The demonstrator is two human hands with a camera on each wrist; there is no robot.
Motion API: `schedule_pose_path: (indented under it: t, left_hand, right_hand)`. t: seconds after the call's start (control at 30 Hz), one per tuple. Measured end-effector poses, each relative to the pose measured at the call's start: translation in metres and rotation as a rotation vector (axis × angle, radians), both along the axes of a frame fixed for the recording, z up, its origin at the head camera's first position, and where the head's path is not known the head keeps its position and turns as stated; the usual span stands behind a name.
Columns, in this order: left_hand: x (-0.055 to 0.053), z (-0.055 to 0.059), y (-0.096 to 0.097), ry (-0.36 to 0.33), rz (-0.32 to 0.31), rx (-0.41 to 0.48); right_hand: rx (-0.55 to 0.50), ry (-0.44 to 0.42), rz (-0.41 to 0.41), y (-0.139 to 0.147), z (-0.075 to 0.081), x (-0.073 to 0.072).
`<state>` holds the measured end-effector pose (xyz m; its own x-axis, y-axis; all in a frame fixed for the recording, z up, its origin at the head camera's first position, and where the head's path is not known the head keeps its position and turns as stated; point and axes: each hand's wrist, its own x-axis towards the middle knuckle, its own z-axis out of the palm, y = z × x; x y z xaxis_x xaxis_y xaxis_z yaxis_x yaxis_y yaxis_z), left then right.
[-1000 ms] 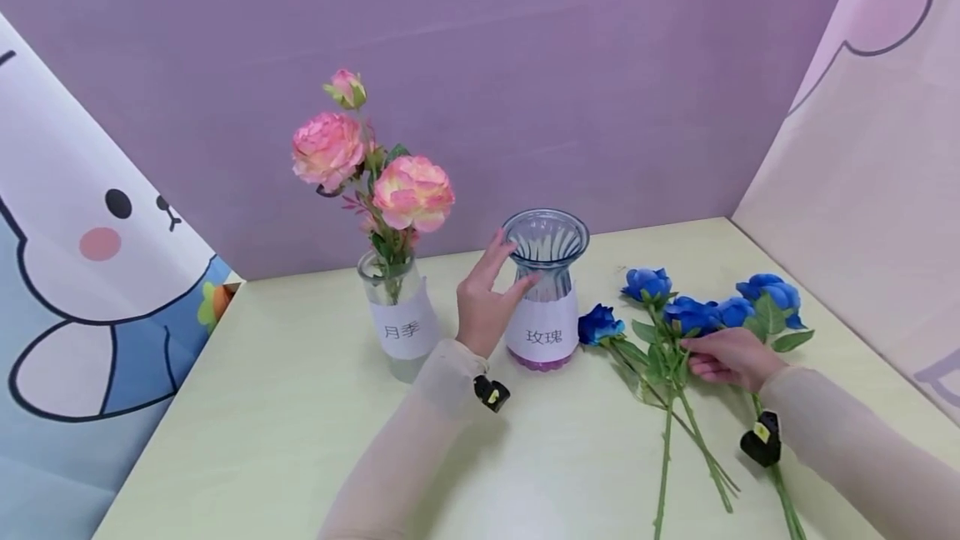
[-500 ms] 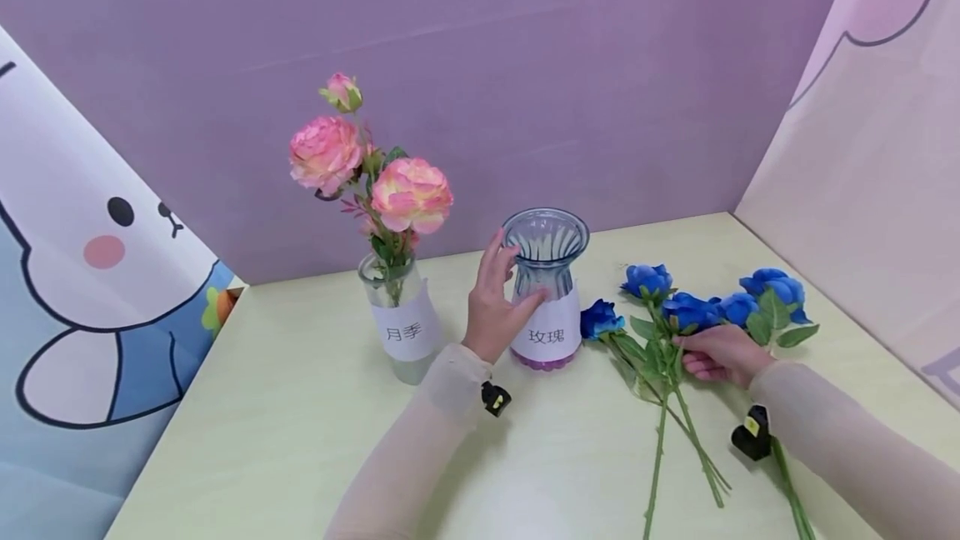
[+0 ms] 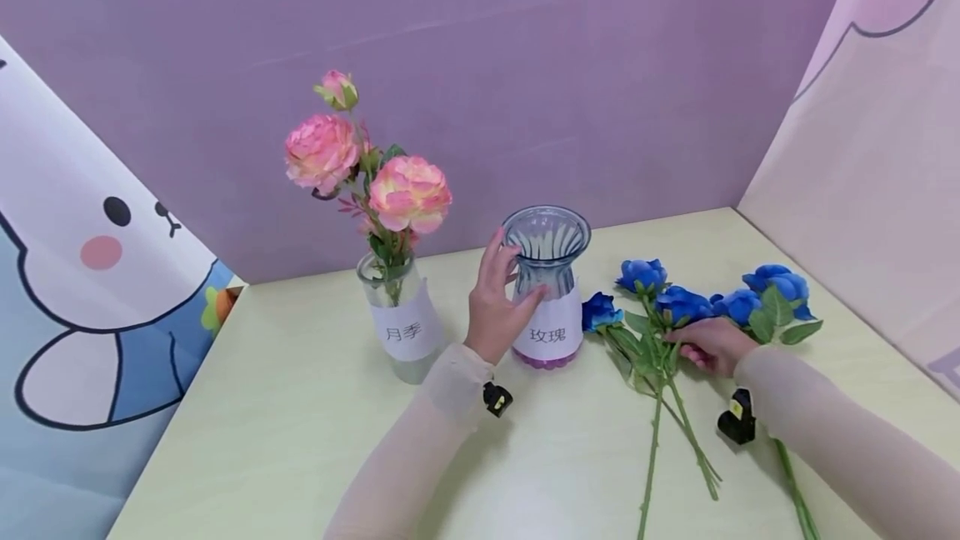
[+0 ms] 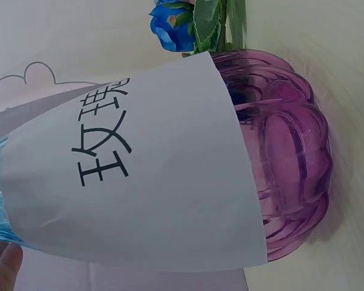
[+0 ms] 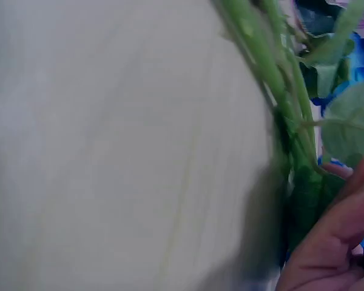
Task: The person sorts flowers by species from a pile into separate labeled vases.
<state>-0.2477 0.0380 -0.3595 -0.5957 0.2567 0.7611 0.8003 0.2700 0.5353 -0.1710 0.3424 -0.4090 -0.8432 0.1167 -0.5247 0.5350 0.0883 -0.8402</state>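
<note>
My left hand (image 3: pixel 498 311) holds the neck of a flared glass vase (image 3: pixel 547 236), bluish above and purple at its base. Its fingers lie along the left side and the thumb at the front. A white paper label (image 4: pixel 170 182) with black characters wraps the vase's body. To the right, several blue roses (image 3: pixel 684 305) lie on the table, green stems toward the front. My right hand (image 3: pixel 716 345) pinches a rose stem just below the blooms. In the right wrist view, green stems (image 5: pixel 267 66) run beside the curled fingers (image 5: pixel 346 224); the fingertips are partly out of frame.
Left of the vase stands a clear glass jar (image 3: pixel 390 273) with a paper label, holding pink flowers (image 3: pixel 411 194). A purple backdrop (image 3: pixel 637 90) rises behind the pale table (image 3: pixel 247 407). Printed cloth panels (image 3: pixel 885 148) stand at both sides.
My right hand has shifted slightly left, and the nearer rose stems have moved left with it. My left hand slid a little right against the vase, which stays nearly in place.
</note>
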Motion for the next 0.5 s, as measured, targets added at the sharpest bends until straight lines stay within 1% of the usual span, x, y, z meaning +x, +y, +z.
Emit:
schedule_pose_path:
  t: [0.1,0.23,0.33,0.4,0.5]
  left_hand:
    - [0.001,0.002,0.0,0.0,0.007,-0.012]
    - [0.002,0.003,-0.001,0.009,0.019,-0.027]
    - [0.002,0.003,-0.001,0.023,0.026,-0.035]
    - [0.002,0.004,-0.001,0.031,0.027,-0.037]
    - [0.002,0.003,0.0,0.036,0.023,-0.038]
  right_hand:
    - [-0.09,0.004,0.014,0.004,0.005,0.001]
    - [-0.271,0.041,0.036,0.008,0.014,0.005]
    - [-0.388,0.074,0.021,0.008,0.023,0.009]
    - [-0.443,0.092,0.01,0.007,0.03,0.011]
    - [-0.487,0.126,-0.007,0.005,0.039,0.014]
